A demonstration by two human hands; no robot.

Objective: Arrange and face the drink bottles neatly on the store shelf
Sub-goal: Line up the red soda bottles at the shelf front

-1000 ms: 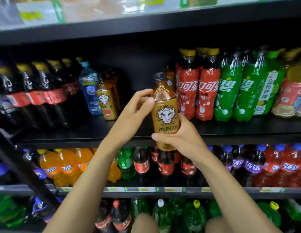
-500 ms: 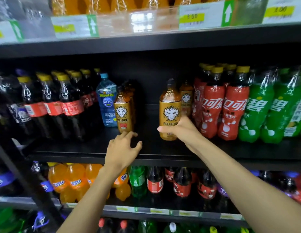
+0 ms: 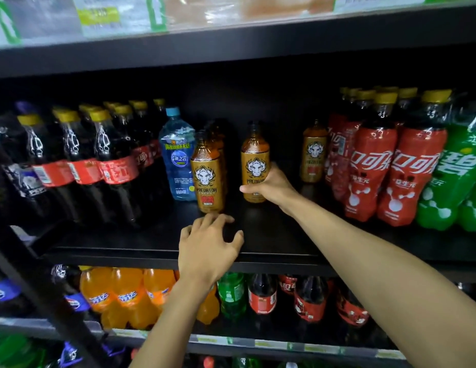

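My right hand (image 3: 268, 185) grips the lower part of an amber Predator bottle (image 3: 255, 158) with a tiger-head label, standing upright on the black middle shelf (image 3: 271, 240). A short row of the same bottles (image 3: 207, 173) stands just to its left, label facing me. One more Predator bottle (image 3: 313, 152) stands to the right, beside the red cola bottles (image 3: 369, 166). My left hand (image 3: 209, 248) rests with spread fingers on the shelf's front part, just below the left Predator bottle, holding nothing.
Dark cola bottles with yellow caps (image 3: 104, 160) fill the shelf's left, then a blue water bottle (image 3: 177, 158). Green Sprite bottles (image 3: 454, 181) stand at far right. Orange Fanta (image 3: 125, 296) and small cola bottles sit on the shelf below. Price tags (image 3: 98, 15) line the shelf above.
The bottle went from held up in both hands to standing on the shelf, then shifted left toward the Predator row. My left hand let go and dropped to the shelf front.
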